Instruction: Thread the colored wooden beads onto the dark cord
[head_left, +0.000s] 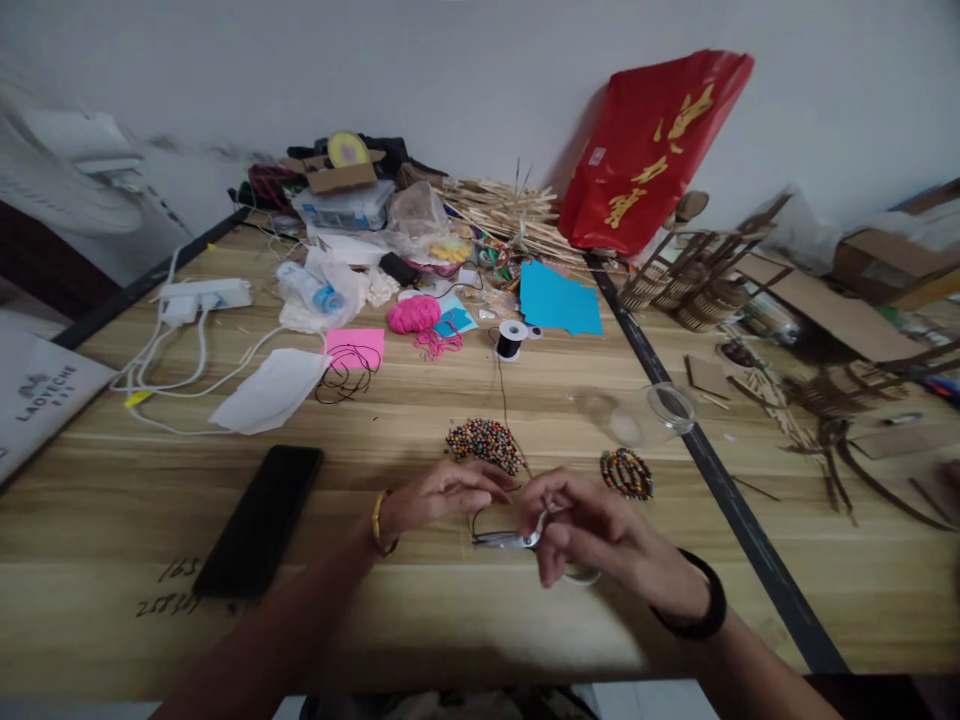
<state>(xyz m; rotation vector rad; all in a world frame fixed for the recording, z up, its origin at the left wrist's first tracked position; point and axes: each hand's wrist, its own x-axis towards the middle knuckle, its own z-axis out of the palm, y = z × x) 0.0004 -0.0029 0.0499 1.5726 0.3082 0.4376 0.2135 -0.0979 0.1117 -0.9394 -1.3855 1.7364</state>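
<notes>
My left hand [442, 493], with a gold bangle on the wrist, pinches a thin black cord [480, 520] just in front of a pile of coloured beads [484, 442]. Close beside it my right hand [589, 525], a black band on its wrist, is closed round small metal scissors [506, 540] whose blades point left, low over the wooden table [420, 400]. The cord runs back toward a black thread spool [511, 338]. A finished bead ring [626, 473] lies to the right of the hands.
A black phone [260, 518] lies at the left front. A clear jar [641, 412] lies on its side behind the bead ring. Pink yarn [413, 314], blue paper [559, 298], a power strip [202, 294], a red bag [649, 140] and wooden parts [817, 400] crowd the back and right.
</notes>
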